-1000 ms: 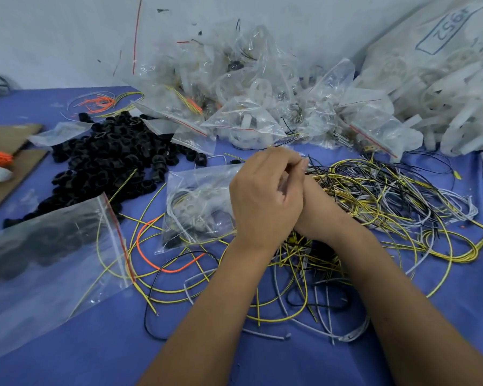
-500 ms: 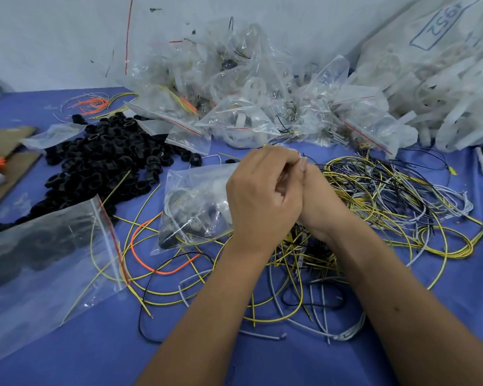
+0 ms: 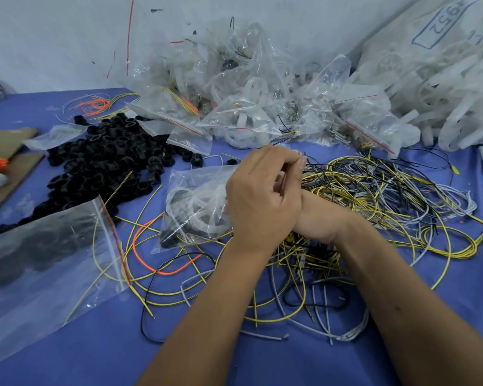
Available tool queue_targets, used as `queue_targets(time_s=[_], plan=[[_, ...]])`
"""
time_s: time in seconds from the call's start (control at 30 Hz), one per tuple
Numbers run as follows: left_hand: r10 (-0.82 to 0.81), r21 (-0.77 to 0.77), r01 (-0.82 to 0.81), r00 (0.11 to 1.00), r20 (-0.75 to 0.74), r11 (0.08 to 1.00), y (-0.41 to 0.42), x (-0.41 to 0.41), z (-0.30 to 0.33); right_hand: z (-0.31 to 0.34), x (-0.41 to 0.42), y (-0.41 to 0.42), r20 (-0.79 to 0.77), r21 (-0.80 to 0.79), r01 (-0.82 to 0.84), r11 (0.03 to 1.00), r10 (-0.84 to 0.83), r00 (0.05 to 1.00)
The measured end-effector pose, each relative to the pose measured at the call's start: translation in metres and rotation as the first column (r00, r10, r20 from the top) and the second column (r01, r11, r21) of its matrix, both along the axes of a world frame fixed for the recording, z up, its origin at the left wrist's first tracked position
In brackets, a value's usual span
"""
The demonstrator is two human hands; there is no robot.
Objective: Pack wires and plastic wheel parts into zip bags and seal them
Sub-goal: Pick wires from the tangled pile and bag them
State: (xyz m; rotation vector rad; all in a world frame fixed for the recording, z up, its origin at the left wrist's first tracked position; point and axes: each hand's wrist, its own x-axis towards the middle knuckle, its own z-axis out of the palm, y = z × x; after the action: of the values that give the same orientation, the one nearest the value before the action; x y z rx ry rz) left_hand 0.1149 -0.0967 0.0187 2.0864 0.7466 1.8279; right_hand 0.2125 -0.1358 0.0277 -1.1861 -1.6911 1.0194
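The right hand (image 3: 315, 218) is mostly hidden behind the left hand (image 3: 260, 199); its grip cannot be told. The left fingers (image 3: 279, 160) are curled, pinching the red-striped top of the bag (image 3: 198, 201), which lies on the tabletop (image 3: 262, 358) just left of the hands, wheel parts blurred inside. Since a second ago, little is changed; the hands stay clasped together.
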Motion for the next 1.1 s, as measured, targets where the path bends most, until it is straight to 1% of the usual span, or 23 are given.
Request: queue_targets(time_s=[0.07, 0.13, 0.2, 0.27, 0.33, 0.37, 0.43, 0.47, 0.57, 0.6, 0.67, 0.73, 0.8, 0.9, 0.97, 1.03, 1.1], plan=[[-0.012, -0.013, 0.012, 1.0, 0.001, 1.0, 0.0, 0.0, 0.0, 0.001, 0.0, 0.001, 0.021, 0.01, -0.008, 1.0, 0.008, 1.0], [-0.016, -0.037, 0.017, 1.0, 0.016, 0.999, 0.001, 0.0, 0.0, 0.0, 0.0, 0.001, -0.002, 0.005, -0.002, 1.0, 0.002, 1.0], [-0.006, -0.045, 0.008, 1.0, 0.027, 0.999, 0.002, 0.0, -0.001, -0.001, -0.002, 0.002, -0.077, -0.007, 0.009, 1.0, -0.01, 0.997], [0.015, -0.035, -0.014, 1.0, 0.015, 0.999, 0.002, 0.001, -0.002, -0.002, -0.002, 0.005, -0.201, -0.024, 0.033, 0.999, -0.038, 0.979], [0.024, -0.037, -0.024, 1.0, -0.004, 0.999, 0.002, 0.002, -0.004, -0.001, 0.0, 0.008, -0.312, -0.028, 0.115, 0.993, -0.118, 0.943], [0.019, -0.044, -0.019, 1.0, -0.01, 0.999, 0.001, 0.002, -0.005, -0.001, 0.004, 0.01, -0.32, -0.044, 0.181, 0.983, -0.185, 0.929], [-0.003, -0.07, 0.003, 1.0, -0.004, 0.998, 0.003, 0.001, -0.006, -0.003, 0.011, 0.012, -0.271, -0.076, 0.288, 0.955, -0.298, 0.915], [-0.011, -0.084, 0.012, 1.0, 0.011, 0.996, 0.005, 0.0, -0.007, -0.004, 0.014, 0.013, -0.243, -0.092, 0.288, 0.953, -0.302, 0.922], [-0.036, -0.163, 0.051, 0.995, 0.094, 0.985, 0.011, -0.004, -0.009, -0.005, 0.018, 0.013, -0.168, -0.16, 0.136, 0.978, -0.163, 0.972], [-0.061, -0.211, 0.088, 0.99, 0.13, 0.974, 0.012, -0.004, -0.011, -0.005, 0.017, 0.013, -0.149, -0.145, 0.118, 0.982, -0.14, 0.979], [-0.133, -0.306, 0.195, 0.968, 0.212, 0.932, 0.015, -0.003, -0.014, -0.005, 0.014, 0.013, -0.119, -0.081, 0.151, 0.985, -0.16, 0.98], [-0.152, -0.368, 0.247, 0.951, 0.27, 0.896, 0.018, -0.003, -0.016, -0.008, 0.014, 0.015, -0.137, -0.083, 0.201, 0.976, -0.211, 0.968], [-0.076, -0.439, 0.179, 0.967, 0.243, 0.881, 0.021, -0.004, -0.018, -0.008, 0.017, 0.015, -0.129, -0.092, 0.274, 0.957, -0.284, 0.95], [0.05, -0.565, 0.038, 0.989, 0.139, 0.824, 0.025, -0.003, -0.02, -0.007, 0.027, 0.016, -0.123, -0.077, 0.391, 0.917, -0.398, 0.909], [0.084, -0.639, -0.035, 0.995, 0.047, 0.769, 0.027, -0.001, -0.021, -0.008, 0.029, 0.016, -0.111, -0.053, 0.402, 0.914, -0.406, 0.907], [0.093, -0.687, -0.099, 0.995, -0.045, 0.72, 0.028, 0.001, -0.023, -0.01, 0.027, 0.015, -0.053, -0.009, 0.418, 0.908, -0.418, 0.907], [0.08, -0.726, -0.11, 0.994, -0.075, 0.679, 0.028, 0.001, -0.022, -0.01, 0.028, 0.013, 0.013, 0.071, 0.481, 0.874, -0.483, 0.876]])
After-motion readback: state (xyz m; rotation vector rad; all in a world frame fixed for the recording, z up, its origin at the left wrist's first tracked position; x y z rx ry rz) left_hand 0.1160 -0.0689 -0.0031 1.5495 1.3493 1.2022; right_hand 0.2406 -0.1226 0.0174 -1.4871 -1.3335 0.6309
